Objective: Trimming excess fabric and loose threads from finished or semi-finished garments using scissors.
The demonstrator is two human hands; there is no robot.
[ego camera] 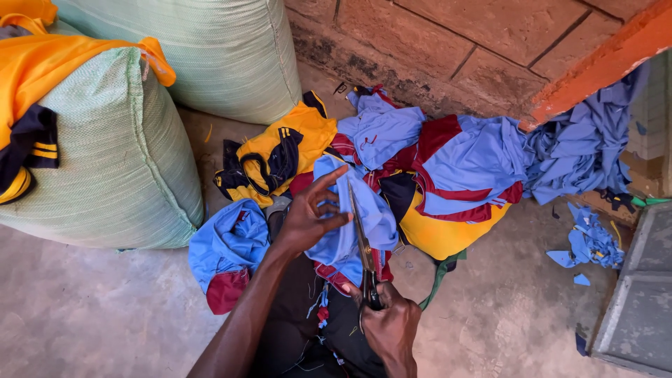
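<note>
My left hand [311,215] grips a light blue garment [353,231] with maroon trim, holding it up over my lap. My right hand [388,323] holds a pair of scissors [364,248], whose blades point up along the blue cloth next to my left fingers. The handles are hidden in my fist. Beyond my hands lies a heap of clothes [434,161] in blue, maroon and yellow. A blue and maroon garment [227,252] lies on the floor to my left.
Two large green woven sacks [119,161] stand at the left, with an orange garment [42,63] draped over the nearer one. A brick wall [455,42] runs behind. Blue cloth scraps [591,241] lie at the right beside a grey slab [640,294]. The floor [91,315] is concrete.
</note>
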